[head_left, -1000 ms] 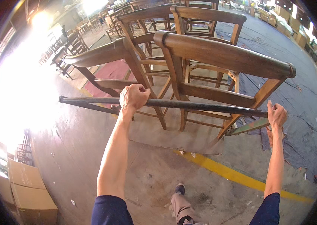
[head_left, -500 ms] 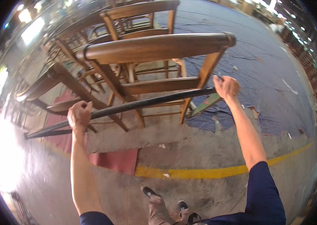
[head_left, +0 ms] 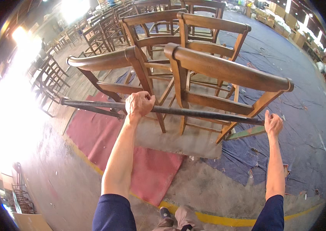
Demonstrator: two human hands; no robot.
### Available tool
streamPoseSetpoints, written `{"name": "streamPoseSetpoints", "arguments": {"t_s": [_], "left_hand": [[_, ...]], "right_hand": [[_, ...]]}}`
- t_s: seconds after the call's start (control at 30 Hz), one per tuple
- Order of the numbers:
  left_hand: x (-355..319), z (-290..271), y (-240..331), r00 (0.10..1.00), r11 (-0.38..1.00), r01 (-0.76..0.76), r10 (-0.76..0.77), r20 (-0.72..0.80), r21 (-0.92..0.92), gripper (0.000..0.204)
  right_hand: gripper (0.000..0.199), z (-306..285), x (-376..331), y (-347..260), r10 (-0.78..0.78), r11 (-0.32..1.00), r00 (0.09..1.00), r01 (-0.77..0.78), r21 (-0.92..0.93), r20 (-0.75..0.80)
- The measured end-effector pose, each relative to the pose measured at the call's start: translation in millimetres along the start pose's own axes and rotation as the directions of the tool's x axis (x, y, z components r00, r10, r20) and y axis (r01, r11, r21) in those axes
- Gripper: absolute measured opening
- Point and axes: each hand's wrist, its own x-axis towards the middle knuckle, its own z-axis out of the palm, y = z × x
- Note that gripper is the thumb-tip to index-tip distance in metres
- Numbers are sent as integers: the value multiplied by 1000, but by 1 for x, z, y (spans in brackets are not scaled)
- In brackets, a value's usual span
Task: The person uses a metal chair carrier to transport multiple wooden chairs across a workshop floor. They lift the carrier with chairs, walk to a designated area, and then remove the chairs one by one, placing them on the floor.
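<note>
A long dark metal bar (head_left: 205, 113) runs across in front of me, sloping slightly down to the right. My left hand (head_left: 139, 104) is closed over it left of its middle. Near its right end, my right hand (head_left: 273, 123) is wrapped around it. At the left end a second dark piece angles back under it. A green strip (head_left: 247, 133) shows below the bar beside my right hand. Just beyond stand two brown wooden chairs, a right one (head_left: 232, 71) and a left one (head_left: 101, 61), their backs toward me.
More wooden chairs (head_left: 217, 25) stand in rows behind. A red mat (head_left: 155, 165) and a grey sheet (head_left: 201, 142) lie on the floor below the bar. Blue sheeting (head_left: 305, 154) covers the right side. A yellow line (head_left: 224, 220) crosses near my feet. Boxes (head_left: 299, 38) line the far right.
The chairs, bar and both hands have shifted right in view, and more red mat shows. The bar now slopes down to the right instead of up. Both hands stay closed on it.
</note>
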Motion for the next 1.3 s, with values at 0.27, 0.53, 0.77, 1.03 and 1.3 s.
{"name": "streamPoseSetpoints", "arguments": {"t_s": [0.27,0.53,0.77,1.03,1.3], "left_hand": [[16,-50,-84,999,999,-38,38,4,35,33],[11,-109,-109,988,994,9,-25,152,106,33],[41,-141,-150,987,995,-76,65,145,70,32],[35,-154,-172,992,992,-124,124,-2,-5,32],[60,-151,-220,968,985,-157,168,188,-69,33]], "right_hand": [[54,-58,-17,-93,51,998,996,-48,-38,73],[52,-126,-50,-156,150,986,969,-134,-95,196],[55,-152,-60,-197,246,966,928,-211,-149,279],[55,-169,-75,-221,248,957,935,-196,-214,253],[54,-181,-122,-264,310,937,919,-251,-245,245]]}}
